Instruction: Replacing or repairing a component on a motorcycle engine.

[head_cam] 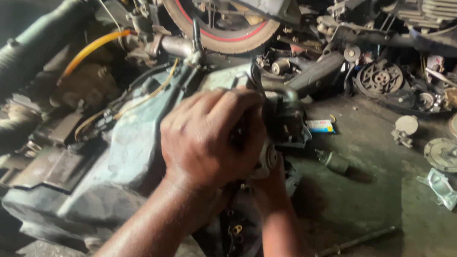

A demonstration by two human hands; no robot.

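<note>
From the head camera we see no container in use. A small blue-and-white packet (321, 125) lies on the floor at two o'clock of the hands. Our left hand (208, 137) wraps the dark metal part (282, 118) at frame centre; its long axis is unclear. Our right hand (272, 181) sits beneath, grip hidden.

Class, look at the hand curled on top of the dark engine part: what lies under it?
Under the left hand sits a dark metal engine part, gripped from above. The right hand is mostly hidden beneath it, so its grip cannot be seen.
</note>
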